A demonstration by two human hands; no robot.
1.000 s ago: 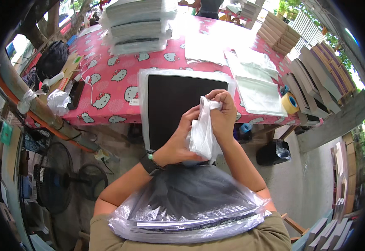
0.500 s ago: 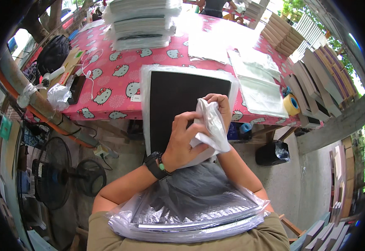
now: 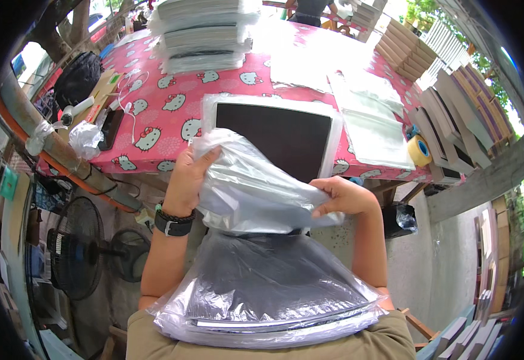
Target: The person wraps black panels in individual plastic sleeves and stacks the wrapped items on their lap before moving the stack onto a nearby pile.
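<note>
A clear plastic bag (image 3: 256, 186) is stretched between my two hands. My left hand (image 3: 189, 180) pinches its left edge between thumb and fingers. At the other edge, my right hand (image 3: 349, 198) grips the plastic. Behind the bag lies a flat black panel (image 3: 280, 132) on a layer of translucent wrapping (image 3: 210, 108), resting on the table's near edge; the bag hides its lower part. Closer to my body, a dark flat item inside another clear plastic bag (image 3: 274, 288) leans across my lap and chest.
The pink patterned table (image 3: 172, 102) holds a tall stack of plastic-wrapped flat items (image 3: 205, 36), clear plastic sheets (image 3: 373, 132) and a tape roll (image 3: 418, 150). A black fan (image 3: 79, 249) stands at left, a black bin (image 3: 397, 221) at right. Another person (image 3: 307, 12) is beyond the table.
The crumpled plastic bag has been spread out wide. My left hand has moved left and my right hand right and down, each holding an edge.
</note>
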